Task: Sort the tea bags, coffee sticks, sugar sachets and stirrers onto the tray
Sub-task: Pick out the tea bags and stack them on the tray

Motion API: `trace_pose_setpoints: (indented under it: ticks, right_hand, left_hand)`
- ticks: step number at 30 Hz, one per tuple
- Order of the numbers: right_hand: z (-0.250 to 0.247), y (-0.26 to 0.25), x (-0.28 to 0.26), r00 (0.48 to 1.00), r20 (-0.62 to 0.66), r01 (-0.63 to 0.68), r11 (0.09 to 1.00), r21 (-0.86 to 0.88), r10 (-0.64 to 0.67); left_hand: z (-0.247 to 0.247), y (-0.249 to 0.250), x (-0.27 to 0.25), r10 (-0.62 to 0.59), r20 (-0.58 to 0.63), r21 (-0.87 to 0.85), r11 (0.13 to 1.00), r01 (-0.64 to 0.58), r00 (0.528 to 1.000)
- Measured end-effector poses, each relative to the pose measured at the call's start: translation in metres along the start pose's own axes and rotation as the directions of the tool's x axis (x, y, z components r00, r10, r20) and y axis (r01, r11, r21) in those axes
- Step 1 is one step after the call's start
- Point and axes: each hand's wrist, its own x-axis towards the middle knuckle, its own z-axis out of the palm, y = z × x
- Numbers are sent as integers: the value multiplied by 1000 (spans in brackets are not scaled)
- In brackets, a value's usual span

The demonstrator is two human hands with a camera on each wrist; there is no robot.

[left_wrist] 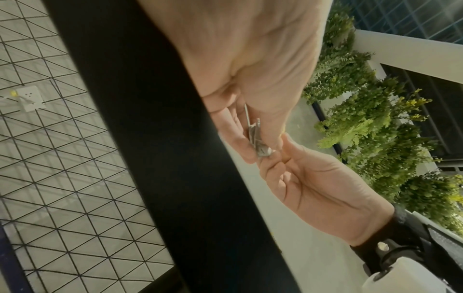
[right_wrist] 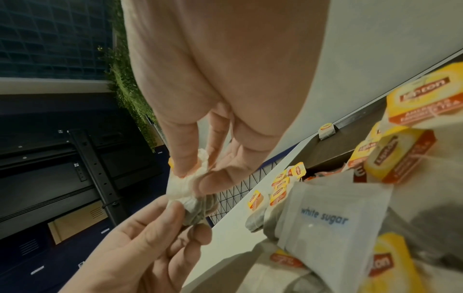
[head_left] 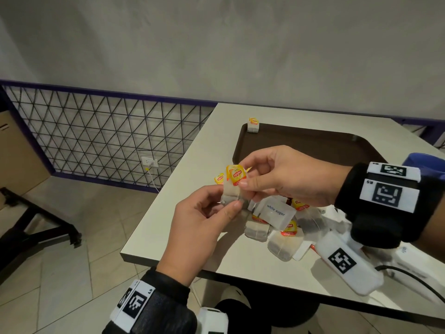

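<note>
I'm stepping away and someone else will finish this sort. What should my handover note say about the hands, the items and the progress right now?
Left hand: pinches the lower part of a small bunch of tea bags, held above the table's near-left corner.
Right hand: pinches the same bunch at its yellow tags.
Tray: one tea bag sits at its far-left corner; nothing else shows on it.
Pile: more tea bags and a white sugar sachet lie mixed on the table, near the tray.
Done: one tea bag placed.
Left: the held bunch, then the pile. No stirrers identifiable.

Black wristbands [head_left: 375, 203] with white coded tags [head_left: 389, 194]
</note>
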Motion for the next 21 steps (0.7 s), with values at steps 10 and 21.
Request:
trace_pose_setpoints:
  ticks: [10,21]
  right_hand:
    - [0,-3,-5,1000,13,26,999,-38,-25]
    - [-1,-6,-1,998,-3,59,974,-221,-61]
  left_hand:
    - [2,-3,0,10,-15,42,999,-9,1000]
    - [4,-3,0,14,25,147,989,-17,1000]
